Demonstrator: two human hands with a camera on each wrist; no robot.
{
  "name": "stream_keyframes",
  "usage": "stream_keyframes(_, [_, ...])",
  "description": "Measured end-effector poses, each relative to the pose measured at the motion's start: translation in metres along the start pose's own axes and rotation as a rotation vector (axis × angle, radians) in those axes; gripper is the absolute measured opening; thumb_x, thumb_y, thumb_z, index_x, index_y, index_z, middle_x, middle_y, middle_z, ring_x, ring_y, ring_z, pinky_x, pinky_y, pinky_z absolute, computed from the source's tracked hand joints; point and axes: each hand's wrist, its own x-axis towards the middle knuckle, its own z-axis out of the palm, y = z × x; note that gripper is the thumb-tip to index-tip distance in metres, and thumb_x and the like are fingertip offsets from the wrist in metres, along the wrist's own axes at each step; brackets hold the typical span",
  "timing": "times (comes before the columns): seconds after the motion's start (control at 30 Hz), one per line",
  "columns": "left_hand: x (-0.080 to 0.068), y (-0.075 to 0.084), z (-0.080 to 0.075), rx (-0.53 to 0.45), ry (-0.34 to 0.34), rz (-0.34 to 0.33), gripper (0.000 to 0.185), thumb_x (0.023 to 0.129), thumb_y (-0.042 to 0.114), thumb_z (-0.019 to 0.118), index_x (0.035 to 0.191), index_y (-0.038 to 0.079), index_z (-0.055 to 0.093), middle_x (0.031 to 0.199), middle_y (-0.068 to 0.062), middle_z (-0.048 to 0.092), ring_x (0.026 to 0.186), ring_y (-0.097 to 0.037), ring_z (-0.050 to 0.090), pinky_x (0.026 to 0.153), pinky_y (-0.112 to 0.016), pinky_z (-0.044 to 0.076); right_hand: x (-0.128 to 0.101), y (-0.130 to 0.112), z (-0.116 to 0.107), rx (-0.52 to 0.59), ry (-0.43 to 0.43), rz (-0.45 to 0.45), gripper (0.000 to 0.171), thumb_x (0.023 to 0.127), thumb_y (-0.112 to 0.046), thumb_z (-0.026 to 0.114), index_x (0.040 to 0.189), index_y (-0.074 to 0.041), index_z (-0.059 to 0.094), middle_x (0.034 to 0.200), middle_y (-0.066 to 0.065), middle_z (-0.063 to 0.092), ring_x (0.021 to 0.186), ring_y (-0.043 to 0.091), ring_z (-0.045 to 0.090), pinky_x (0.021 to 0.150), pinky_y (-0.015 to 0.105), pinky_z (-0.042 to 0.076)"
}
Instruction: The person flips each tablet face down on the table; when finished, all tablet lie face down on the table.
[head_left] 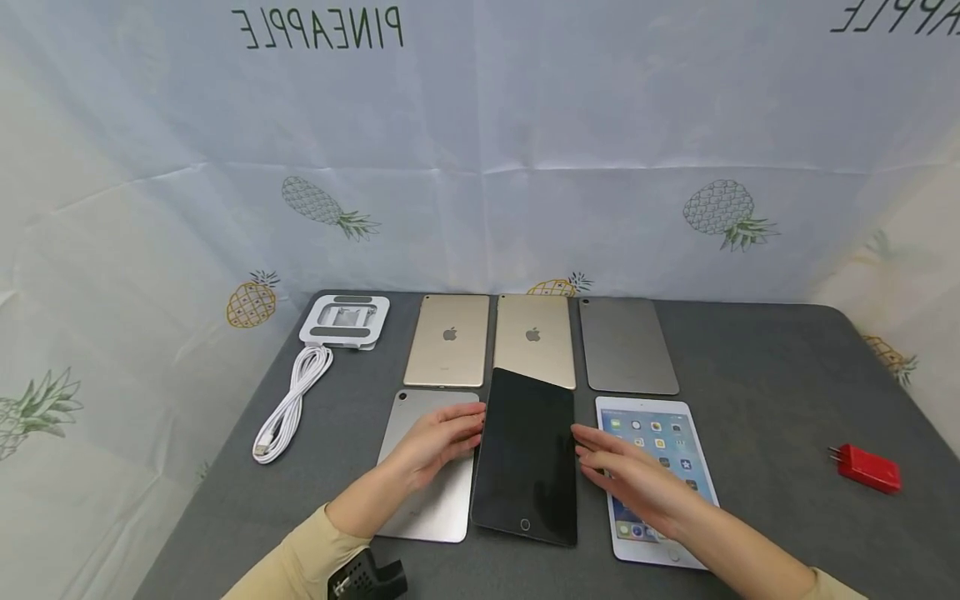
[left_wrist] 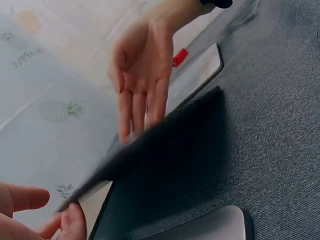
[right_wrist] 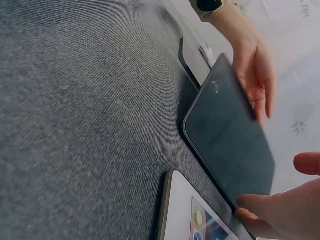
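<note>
A black tablet (head_left: 527, 467) with a round home button lies tilted in the middle of the head view, its left edge raised off the table. My left hand (head_left: 438, 446) supports that raised edge with its fingers, while the thumb stays apart from it in the left wrist view. On the other side, the fingertips of my right hand (head_left: 637, 479) touch the right edge, thumb held away. Below the left hand lies a silver tablet (head_left: 435, 500), back up. A white tablet (head_left: 663, 467) with a lit screen of app icons is partly hidden under the right hand.
Behind lie two gold tablets (head_left: 447, 340), backs up, and a grey tablet (head_left: 628, 346). A white folding stand (head_left: 345, 320) and a coiled white cable (head_left: 294, 404) are at left. Far right is a red charger plug (head_left: 868, 469). A pineapple-print curtain hangs behind the table.
</note>
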Motion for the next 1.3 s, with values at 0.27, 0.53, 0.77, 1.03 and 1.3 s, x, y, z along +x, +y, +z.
stream_keyframes(0.27, [-0.001, 0.005, 0.006, 0.064, 0.055, 0.099, 0.037, 0.088, 0.006, 0.069, 0.121, -0.009, 0.058, 0.097, -0.004, 0.066, 0.086, -0.012, 0.064, 0.075, -0.028, 0.056, 0.012, 0.004, 0.012, 0.041, -0.036, -0.023, 0.068, 0.098, -0.012, 0.05, 0.152, 0.007, 0.014, 0.159, 0.025, 0.006, 0.145, 0.042, 0.007, 0.115, 0.049, 0.024])
stream_keyframes(0.53, [-0.006, 0.011, 0.01, 0.097, 0.108, 0.137, 0.03, 0.084, 0.003, 0.072, 0.112, -0.006, 0.063, 0.091, -0.004, 0.065, 0.084, -0.014, 0.067, 0.071, -0.033, 0.059, 0.017, -0.011, 0.037, -0.121, -0.035, -0.109, 0.061, 0.099, -0.013, 0.052, 0.152, -0.001, 0.025, 0.158, 0.021, 0.019, 0.143, 0.04, 0.02, 0.114, 0.053, 0.024])
stream_keyframes(0.77, [-0.01, 0.012, 0.015, 0.128, 0.088, 0.192, 0.034, 0.087, 0.007, 0.072, 0.117, -0.007, 0.064, 0.098, -0.01, 0.068, 0.088, -0.017, 0.068, 0.073, -0.033, 0.059, 0.019, -0.028, 0.059, -0.265, -0.045, -0.161, 0.06, 0.097, -0.019, 0.056, 0.152, -0.013, 0.033, 0.157, 0.014, 0.026, 0.144, 0.035, 0.02, 0.11, 0.064, 0.018])
stream_keyframes(1.03, [-0.019, 0.014, 0.026, 0.188, -0.002, 0.362, 0.038, 0.092, 0.013, 0.069, 0.126, -0.003, 0.063, 0.12, -0.019, 0.064, 0.105, -0.03, 0.065, 0.077, -0.033, 0.057, 0.017, -0.028, 0.065, -0.249, 0.037, -0.19, 0.061, 0.095, -0.022, 0.061, 0.151, -0.015, 0.037, 0.155, 0.015, 0.031, 0.143, 0.035, 0.024, 0.11, 0.062, 0.023])
stream_keyframes(1.3, [-0.019, 0.018, 0.036, 0.282, -0.015, 0.448, 0.036, 0.092, 0.018, 0.07, 0.125, 0.005, 0.066, 0.121, -0.011, 0.063, 0.107, -0.024, 0.063, 0.078, -0.032, 0.057, 0.018, -0.027, 0.06, -0.085, 0.048, -0.236, 0.065, 0.094, -0.018, 0.065, 0.151, -0.01, 0.036, 0.154, 0.014, 0.034, 0.141, 0.031, 0.032, 0.105, 0.043, 0.041])
